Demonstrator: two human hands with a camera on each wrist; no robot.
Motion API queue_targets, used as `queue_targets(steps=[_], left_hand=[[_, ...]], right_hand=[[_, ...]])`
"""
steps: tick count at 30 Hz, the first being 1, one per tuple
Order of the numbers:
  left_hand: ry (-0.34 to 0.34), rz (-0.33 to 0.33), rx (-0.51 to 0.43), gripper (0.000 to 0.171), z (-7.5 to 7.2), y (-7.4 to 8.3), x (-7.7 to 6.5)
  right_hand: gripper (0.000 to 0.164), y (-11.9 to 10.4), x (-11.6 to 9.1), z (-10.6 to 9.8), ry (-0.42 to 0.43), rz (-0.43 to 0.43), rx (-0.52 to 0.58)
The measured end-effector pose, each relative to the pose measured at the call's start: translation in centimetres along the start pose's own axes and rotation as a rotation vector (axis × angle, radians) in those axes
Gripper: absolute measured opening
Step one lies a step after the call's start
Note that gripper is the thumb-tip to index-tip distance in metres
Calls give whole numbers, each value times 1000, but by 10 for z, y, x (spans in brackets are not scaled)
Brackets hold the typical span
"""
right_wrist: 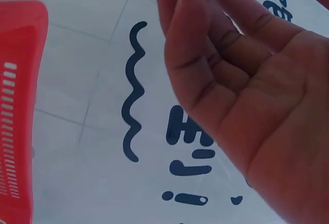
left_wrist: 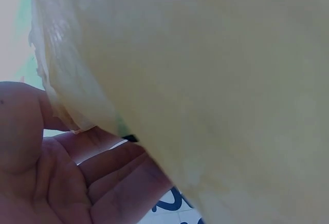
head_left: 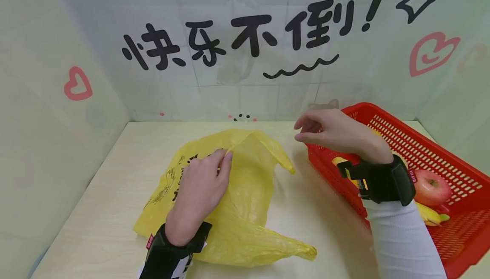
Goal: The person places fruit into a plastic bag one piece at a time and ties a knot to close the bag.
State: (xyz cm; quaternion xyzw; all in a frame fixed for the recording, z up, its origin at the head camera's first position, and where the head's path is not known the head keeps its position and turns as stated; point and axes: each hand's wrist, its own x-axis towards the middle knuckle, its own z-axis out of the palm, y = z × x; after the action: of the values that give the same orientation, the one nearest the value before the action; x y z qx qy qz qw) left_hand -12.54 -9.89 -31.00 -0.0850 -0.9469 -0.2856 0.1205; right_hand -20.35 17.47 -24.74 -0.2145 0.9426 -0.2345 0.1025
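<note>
A yellow plastic bag [head_left: 249,194] lies spread on the table, its mouth and two handles toward the right. My left hand [head_left: 204,181] pinches the upper edge of the bag's mouth between thumb and fingertips. In the left wrist view the bag's film [left_wrist: 205,80] fills most of the picture, with the thumb and finger on its edge. My right hand [head_left: 337,132] hangs in the air over the near-left rim of a red basket [head_left: 367,111], fingers loosely bent with nothing in them. The right wrist view shows that palm [right_wrist: 277,111] bare.
Inside the basket lie an apple [head_left: 431,187], a banana [head_left: 428,215] and other yellow items partly hidden by the right wrist. The pale wooden table [head_left: 103,211] ends at white printed sheets [head_left: 214,100] at the back and both sides.
</note>
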Motion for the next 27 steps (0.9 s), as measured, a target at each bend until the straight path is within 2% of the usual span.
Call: queue_targets(steps=[6,10,19,27], left_hand=[[7,12,4,37,0,-1,0],[6,10,2,36,0,-1,0],[6,7,-3,34,0,0,1],[-9,10,-1,35,0,0,-1]], right_hand=[[39,26,3,-11,8,103,-91],[46,43,4,-17,-11,179,-114],[61,67,5,-27,-36,336,-205],[65,94,8,-24,-93,445,-120]])
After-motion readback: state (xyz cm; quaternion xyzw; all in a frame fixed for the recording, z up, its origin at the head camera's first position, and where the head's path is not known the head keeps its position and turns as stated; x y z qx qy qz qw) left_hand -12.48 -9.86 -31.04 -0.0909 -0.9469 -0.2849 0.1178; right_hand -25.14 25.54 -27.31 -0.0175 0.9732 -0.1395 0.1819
